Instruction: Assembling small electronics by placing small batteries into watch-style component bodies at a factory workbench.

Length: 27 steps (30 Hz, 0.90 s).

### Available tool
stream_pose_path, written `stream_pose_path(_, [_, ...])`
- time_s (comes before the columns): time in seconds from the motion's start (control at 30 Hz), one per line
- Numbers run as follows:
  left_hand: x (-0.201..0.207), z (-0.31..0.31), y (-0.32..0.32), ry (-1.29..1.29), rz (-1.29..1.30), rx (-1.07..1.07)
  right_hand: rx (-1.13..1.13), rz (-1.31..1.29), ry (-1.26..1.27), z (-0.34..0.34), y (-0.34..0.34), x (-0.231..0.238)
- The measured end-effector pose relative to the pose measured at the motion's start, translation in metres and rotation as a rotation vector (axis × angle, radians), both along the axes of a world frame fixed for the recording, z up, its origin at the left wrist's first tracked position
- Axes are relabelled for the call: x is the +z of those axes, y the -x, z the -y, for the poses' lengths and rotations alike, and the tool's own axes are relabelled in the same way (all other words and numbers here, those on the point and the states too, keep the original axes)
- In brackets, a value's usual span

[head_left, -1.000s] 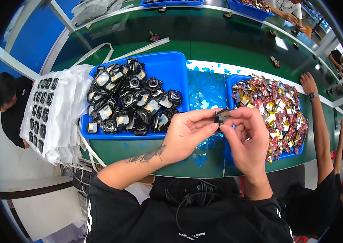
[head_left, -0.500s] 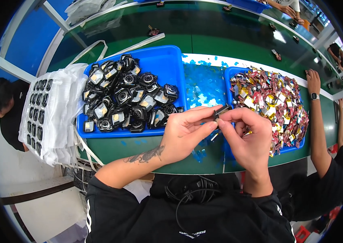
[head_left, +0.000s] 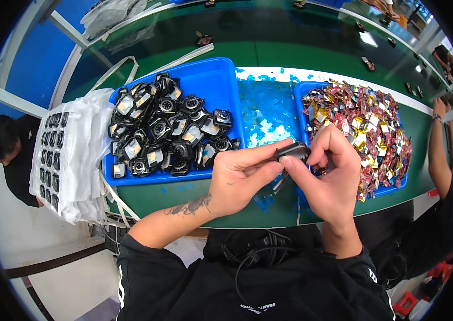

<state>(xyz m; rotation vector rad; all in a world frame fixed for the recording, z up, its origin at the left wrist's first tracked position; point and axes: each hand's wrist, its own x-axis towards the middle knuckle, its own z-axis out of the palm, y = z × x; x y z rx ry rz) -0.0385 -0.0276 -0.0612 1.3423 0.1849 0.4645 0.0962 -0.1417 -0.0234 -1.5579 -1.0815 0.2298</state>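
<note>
Between both hands, over the table's front part, is a black watch case (head_left: 294, 152). My left hand (head_left: 241, 175) pinches its left end between thumb and fingers. From the other side, my right hand (head_left: 332, 184) has its thumb on the case and its fingers curled. A small thin metallic-looking piece (head_left: 278, 185) shows just below the case; whether it is attached cannot be made out. Left of my hands, a blue tray (head_left: 210, 68) holds a heap of black watch cases (head_left: 160, 128). Behind my right hand, another blue tray (head_left: 302, 90) is heaped with small red circuit boards (head_left: 365, 125) bearing silver and yellow parts.
Small blue film scraps (head_left: 261, 107) litter the table between the trays. Stacked white foam trays (head_left: 74, 155) with black watch parts stand at the left edge. A green conveyor (head_left: 290, 37) carries scattered parts beyond. Other people sit at both sides; one person's arm (head_left: 440, 144) reaches in at the right.
The watch case has been turned so that more of its broad black side shows. My right fingers have lifted and curled higher. The co-worker's arm at the right has shifted further right.
</note>
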Motion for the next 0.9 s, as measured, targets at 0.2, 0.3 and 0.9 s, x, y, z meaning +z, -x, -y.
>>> stream_pose_path(0.2, [0.008,-0.001,-0.012,0.291,0.144,0.170,0.076,-0.488,-0.149,0.006,-0.003,-0.013])
stream_pose_path(0.3, [0.010,-0.002,-0.015,0.303,0.171,0.190,0.133,-0.393,0.026,0.014,0.003,-0.010])
stream_pose_path(0.9, [0.011,-0.022,-0.004,-1.020,0.190,0.265,0.393,-0.706,0.028,0.015,-0.010,-0.012])
